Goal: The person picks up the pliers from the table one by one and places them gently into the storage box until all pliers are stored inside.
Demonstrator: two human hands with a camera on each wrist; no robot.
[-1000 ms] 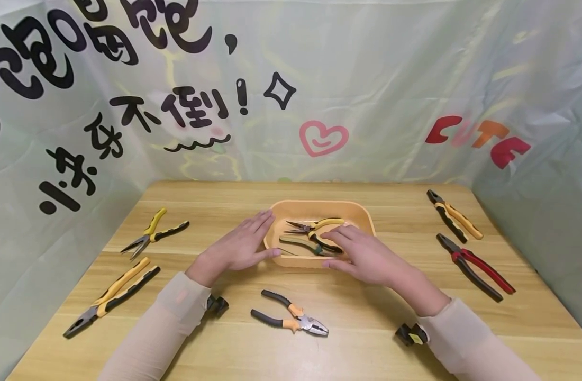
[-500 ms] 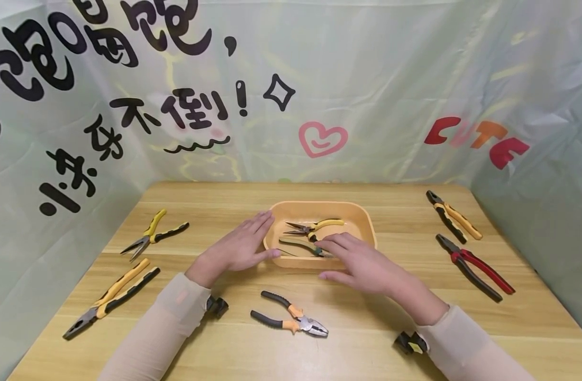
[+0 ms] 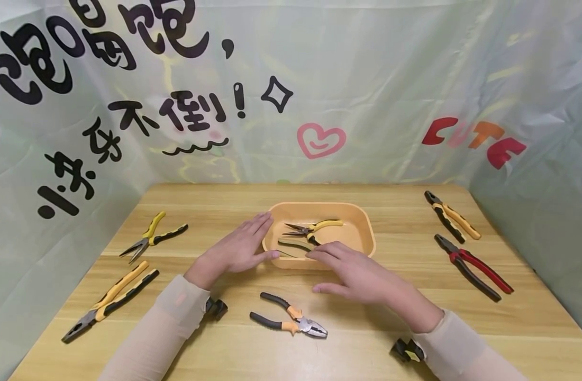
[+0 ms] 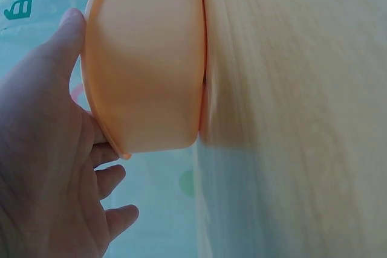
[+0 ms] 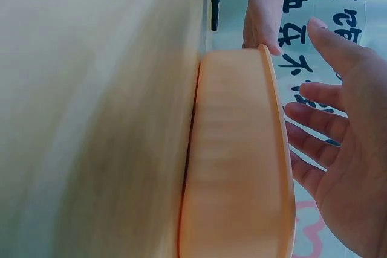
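An orange plastic bin stands mid-table. Inside lie needle-nose pliers with yellow and black handles, and a tool with a dark green handle, partly hidden by my right hand. My left hand rests against the bin's left end, fingers extended, thumb at the front rim. In the left wrist view the thumb touches the rim. My right hand is over the front rim, fingers spread and holding nothing. Nearer me, combination pliers with black and orange handles lie spread on the table.
On the left lie yellow-black needle-nose pliers and larger orange-black pliers. To the right are orange-black pliers and red-black pliers. A printed curtain rises behind the wooden table.
My right hand has drawn out of the bin's right part, back toward me and slightly left, baring more of the bin's floor. My left hand has stayed at the bin's end.
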